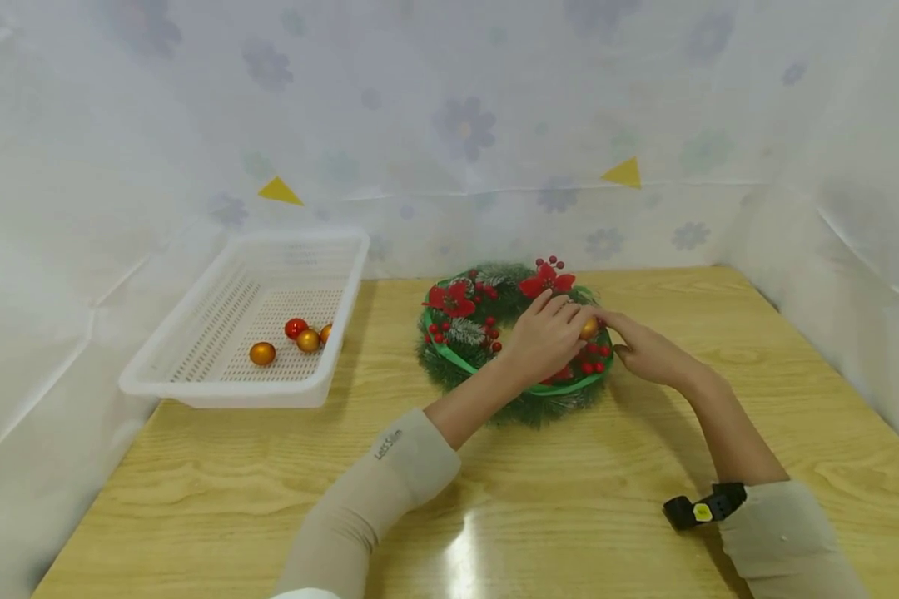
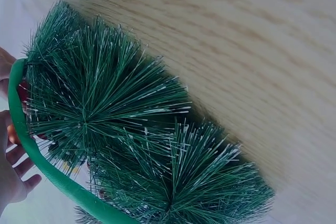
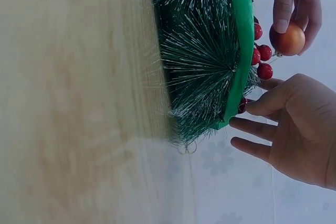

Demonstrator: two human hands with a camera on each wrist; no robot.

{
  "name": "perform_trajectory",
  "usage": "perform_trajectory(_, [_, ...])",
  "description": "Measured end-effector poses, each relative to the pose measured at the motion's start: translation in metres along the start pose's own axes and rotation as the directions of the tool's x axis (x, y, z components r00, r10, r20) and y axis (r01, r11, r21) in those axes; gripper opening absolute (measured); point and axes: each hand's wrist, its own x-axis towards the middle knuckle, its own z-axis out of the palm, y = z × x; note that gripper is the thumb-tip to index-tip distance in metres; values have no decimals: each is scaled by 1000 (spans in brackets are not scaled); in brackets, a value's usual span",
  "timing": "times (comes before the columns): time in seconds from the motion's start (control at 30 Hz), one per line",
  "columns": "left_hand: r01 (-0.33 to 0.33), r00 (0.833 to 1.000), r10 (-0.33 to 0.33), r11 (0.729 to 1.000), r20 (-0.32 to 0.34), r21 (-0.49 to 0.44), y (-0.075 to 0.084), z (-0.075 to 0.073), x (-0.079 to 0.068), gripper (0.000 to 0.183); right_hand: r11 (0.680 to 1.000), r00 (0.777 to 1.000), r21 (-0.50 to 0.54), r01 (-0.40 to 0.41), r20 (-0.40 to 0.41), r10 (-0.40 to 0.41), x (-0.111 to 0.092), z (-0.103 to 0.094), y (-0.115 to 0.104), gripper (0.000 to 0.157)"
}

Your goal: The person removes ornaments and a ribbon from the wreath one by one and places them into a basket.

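A green pine wreath [image 1: 543, 409] lies on the table, trimmed with red flowers, red berries [image 1: 593, 363] and a green ribbon [image 3: 241, 40]. Reaching across it from the left, my left hand [image 1: 543, 337] pinches a gold bauble [image 3: 287, 40] by thumb and fingers at the wreath's right side. My right hand [image 1: 652, 353] is at the right rim, thumb and fingers spread, its thumb touching near a dark red berry [image 3: 242, 105]. Pine needles [image 2: 100, 87] fill much of the left wrist view, where ribbon and needles partly hide the fingers.
On the table's left stands a white perforated basket [image 1: 150, 378]. In it are a red bauble [image 1: 295, 328] and several gold baubles [image 1: 262, 353]. Behind the wooden table [image 1: 539, 516] hangs a white flowered sheet [image 1: 419, 108] with yellow triangles. A black strap [image 1: 707, 506] is on my right wrist.
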Motion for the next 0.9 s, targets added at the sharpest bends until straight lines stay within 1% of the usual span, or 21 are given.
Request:
perform_trajectory(0.23, [20, 999, -20, 1000, -35, 10, -4, 2, 0, 40, 1000, 1000, -2, -2, 7, 2, -1, 1, 0, 64])
perform_trajectory(0.37, [12, 998, -13, 1000, -69, -8, -7, 2, 0, 39, 1000, 1000, -21, -7, 6, 7, 1, 0, 0, 64])
perform_trajectory(0.43, [10, 997, -11, 1000, -77, -13, -7, 2, 1, 39, 1000, 1000, -28, -6, 5, 6, 1, 0, 1, 63])
perform_trajectory(0.63, [19, 998, -19, 1000, -57, -15, -7, 2, 3, 42, 1000, 1000, -20, -3, 3, 3, 0, 1, 1, 62])
perform_trajectory(0.9, [35, 999, -35, 999, -29, -5, -7, 0, 7, 40, 1000, 1000, 6, -6, 9, 6, 0, 1, 1, 57])
